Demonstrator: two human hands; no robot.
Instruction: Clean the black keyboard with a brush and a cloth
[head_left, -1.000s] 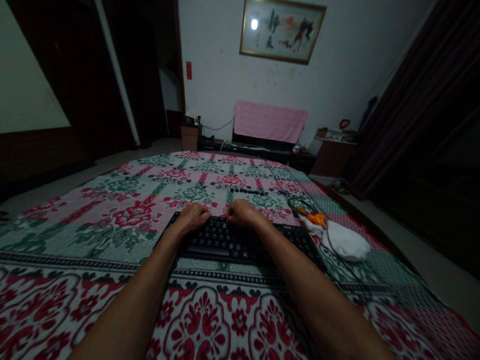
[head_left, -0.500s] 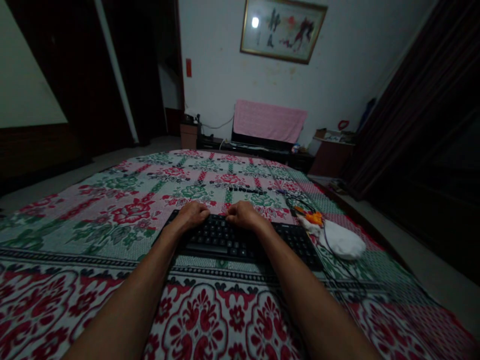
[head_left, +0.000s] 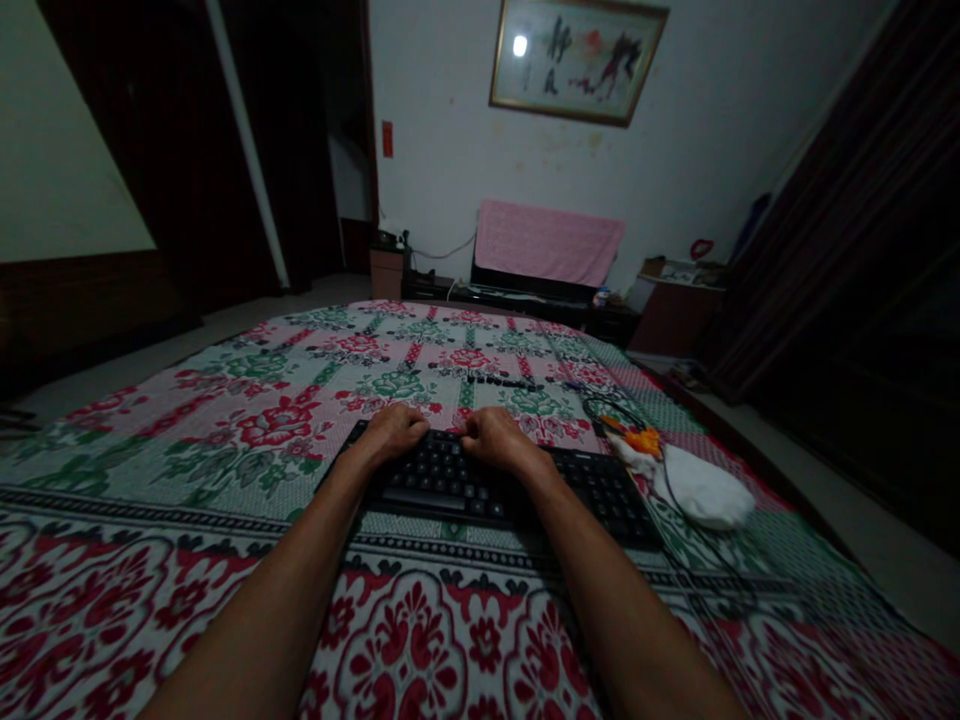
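A black computer keyboard (head_left: 427, 480) lies on the patterned bedspread in front of me. My left hand (head_left: 397, 432) is closed at its far edge, left of the middle, with the thumb pointing inward. Just across a small gap, my right hand (head_left: 496, 438) is closed at the same far edge, its thumb and fingers drawn together. The backs of my hands hide most of the fingertips. Beyond the keyboard, a row of small black pieces (head_left: 501, 381), which look like keycaps, lies on the bedspread.
Right of the keyboard lie a white bundle (head_left: 709, 488), an orange item (head_left: 643, 441) and a looped dark cable (head_left: 611, 405). The flowered bedspread (head_left: 225, 450) covers the bed. At the far wall, a pink cloth (head_left: 547, 240) hangs over a dark screen.
The whole view has shifted slightly, so everything appears a little farther right. Both hands stay at the keyboard's far edge in nearly the same pose.
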